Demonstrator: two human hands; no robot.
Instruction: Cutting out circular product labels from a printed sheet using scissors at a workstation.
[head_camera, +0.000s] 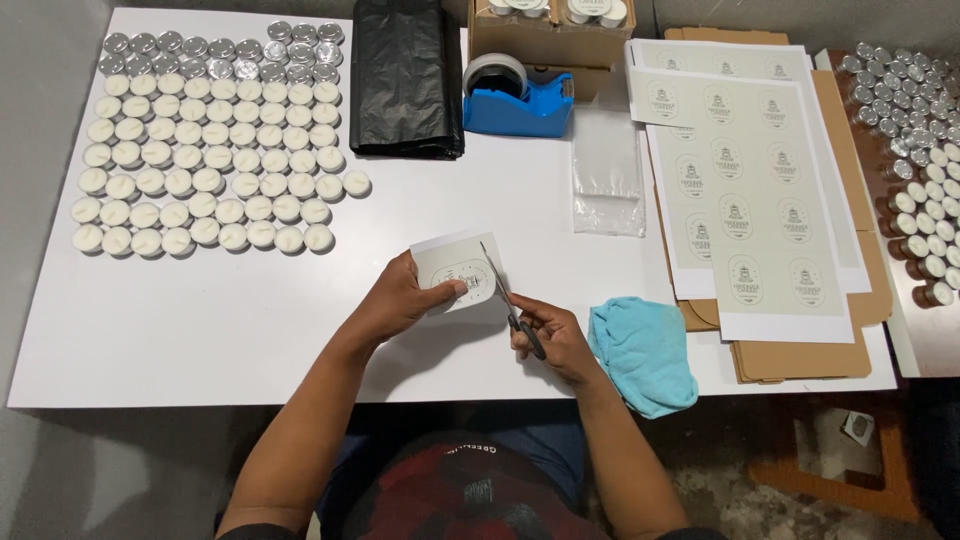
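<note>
White table (250, 320), head view. At 10 o'clock, rows of white tealight candles (210, 165), some silver-cupped at the far edge. At 12 o'clock a folded black plastic bag (405, 75), a blue tape dispenser (518, 100) and a clear plastic sleeve (607, 175).

Centre: left hand (400, 300) grips a cut paper label piece (455, 268), thumb on top over the printed oval, other fingers under it, paper lifted just off the table. Right hand (555, 335) is clenched through the handles of the scissors (510, 300); blades point to 11 o'clock and meet the paper's right edge, at 3 o'clock from the left thumb. Blades look slightly parted; hard to tell how deep they sit in the paper.

Progress, judged: one label is separated from a sheet and is being trimmed round its oval; white margin remains on the top and left, so the trim looks partly done. At 2 o'clock the label sheets (745, 190) show many uncut ovals on flat cardboard (800, 355), so most cutting is left.

Blue cloth (645, 350) lies just beside the right hand at 4 o'clock. More tealights (915, 150) at 3 o'clock, far right.
</note>
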